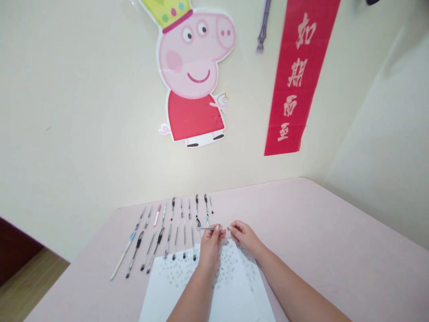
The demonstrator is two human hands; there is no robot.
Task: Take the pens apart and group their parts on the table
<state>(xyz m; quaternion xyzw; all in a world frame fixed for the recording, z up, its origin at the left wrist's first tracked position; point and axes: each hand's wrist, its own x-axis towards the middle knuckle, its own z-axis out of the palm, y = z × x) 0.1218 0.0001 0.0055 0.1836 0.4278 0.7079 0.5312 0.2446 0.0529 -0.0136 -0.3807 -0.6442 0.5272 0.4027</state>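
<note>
Above the top of the paper, my left hand (212,243) is closed round a slim pen barrel (205,229), which lies level and points left out of the fingers. Close on its right, the thumb and fingers of my right hand (244,233) pinch a small dark piece (228,228), perhaps a pen part; it is too small to name surely. A narrow gap separates the two hands. Just behind my left hand are a black pen cap (198,222) and a pen with a light blue end (207,219), both partly hidden.
Several pens lie in two rows on the pink tablecloth (318,232), among them a black-capped pen (134,255) and a long pale pen (122,257). White sheets (174,299) with small dark marks lie under my forearms. Behind the table is a wall with a pig cutout (196,114) and red banner (290,89).
</note>
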